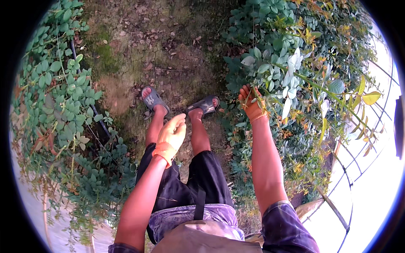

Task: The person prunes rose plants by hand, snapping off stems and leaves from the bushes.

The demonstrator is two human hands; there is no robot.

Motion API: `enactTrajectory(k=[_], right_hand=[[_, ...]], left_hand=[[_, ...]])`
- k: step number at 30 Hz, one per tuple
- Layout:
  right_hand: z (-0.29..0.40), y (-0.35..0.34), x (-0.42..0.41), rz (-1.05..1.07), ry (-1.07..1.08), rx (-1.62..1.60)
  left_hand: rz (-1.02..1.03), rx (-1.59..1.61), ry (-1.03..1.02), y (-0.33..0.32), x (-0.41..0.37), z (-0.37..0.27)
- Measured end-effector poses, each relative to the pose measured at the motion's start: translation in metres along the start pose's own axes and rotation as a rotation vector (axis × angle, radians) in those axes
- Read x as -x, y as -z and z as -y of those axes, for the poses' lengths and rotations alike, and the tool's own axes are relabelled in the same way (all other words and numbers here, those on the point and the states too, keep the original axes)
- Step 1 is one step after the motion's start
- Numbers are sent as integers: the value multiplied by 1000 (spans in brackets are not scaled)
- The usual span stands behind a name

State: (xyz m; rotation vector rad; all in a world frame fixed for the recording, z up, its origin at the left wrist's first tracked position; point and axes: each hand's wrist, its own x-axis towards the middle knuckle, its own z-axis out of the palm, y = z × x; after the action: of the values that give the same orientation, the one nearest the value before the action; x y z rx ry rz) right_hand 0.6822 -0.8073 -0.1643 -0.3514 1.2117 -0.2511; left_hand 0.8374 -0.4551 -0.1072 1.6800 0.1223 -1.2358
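Note:
My left hand (171,134), in a light orange glove, hangs in front of my legs, its fingers loosely together and slightly bent, with nothing seen in it. At the edge of the leafy plants on the right is my right hand (252,102), in an orange glove with bare fingertips. Its fingers are curled by a thin leafy shoot (261,100); leaves partly cover the palm, so a hold on the shoot cannot be made out. A thick green stem (319,87) slants across the plants to the right of that hand.
Leafy plants (68,91) line the left side, with a thin wire and a dark pipe (99,120) among them. My sandalled feet stand on cracked soil (126,72) with dry leaves. Wire netting (351,180) and a wooden pole (335,210) are at the lower right.

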Motion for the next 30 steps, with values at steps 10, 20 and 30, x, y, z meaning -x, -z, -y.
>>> enactTrajectory(k=[10, 20, 30], right_hand=[[-15, 5, 24, -104, 205, 471], [20, 62, 4, -69, 260, 675], [-17, 42, -2, -189, 540, 753]], left_hand=[[163, -609, -397, -159, -200, -108], [151, -556, -425, -211, -205, -61], [144, -243, -379, -236, -245, -62]])
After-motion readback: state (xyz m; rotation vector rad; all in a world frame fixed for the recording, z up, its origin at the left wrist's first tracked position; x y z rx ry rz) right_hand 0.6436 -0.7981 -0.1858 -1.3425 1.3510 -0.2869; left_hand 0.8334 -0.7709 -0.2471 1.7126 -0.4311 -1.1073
